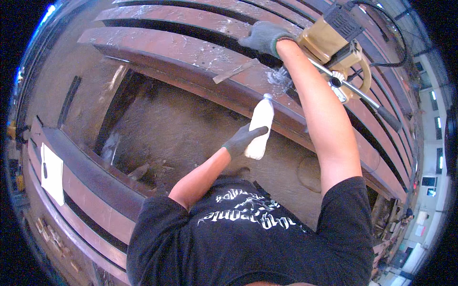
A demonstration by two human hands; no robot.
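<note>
My left hand (241,141), in a dark grey glove, is closed around a clear plastic bottle (260,128) filled with something white. The bottle is tilted, its capped top pointing away from me toward the steel beam (191,55). Reaching far over the beams is my right hand (267,38), in a grey glove with a green cuff. Its thumb side points left and its fingertips are hidden. Just right of that hand stands a tan and black drilling machine (329,38) with a silver lever (350,88). Metal shavings (279,78) lie beside the drill, partly behind my forearm.
A flat metal strip (236,71) lies on the nearest beam. Several brown beams run side by side with dark gaps between them. More beams (95,209) stand behind on the left, carrying a white sheet (52,174) with a dark pen-like item. A black cable (398,59) loops from the drill.
</note>
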